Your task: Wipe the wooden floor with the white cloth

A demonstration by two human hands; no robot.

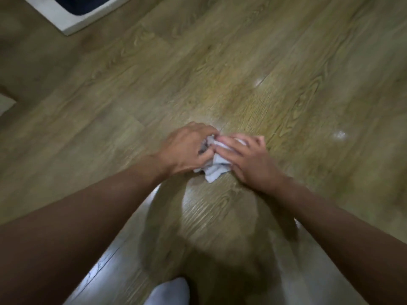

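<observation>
A person is crouching over a wooden floor [286,62] with both hands meeting on a crumpled white cloth [214,170] that is lying on the boards near the middle of the scene. The left hand [187,148] is curling its fingers into the left side of the cloth and bunching it up in its grip. The right hand [246,157] is lying on the right side of the cloth with fairly straight fingers, pressing it down against the floor. A corner of the cloth is sticking out on the near side between the two wrists. A white sock [169,291] is showing at the near edge, and a white-edged board [66,20] with a dark top is sitting at the far left.
</observation>
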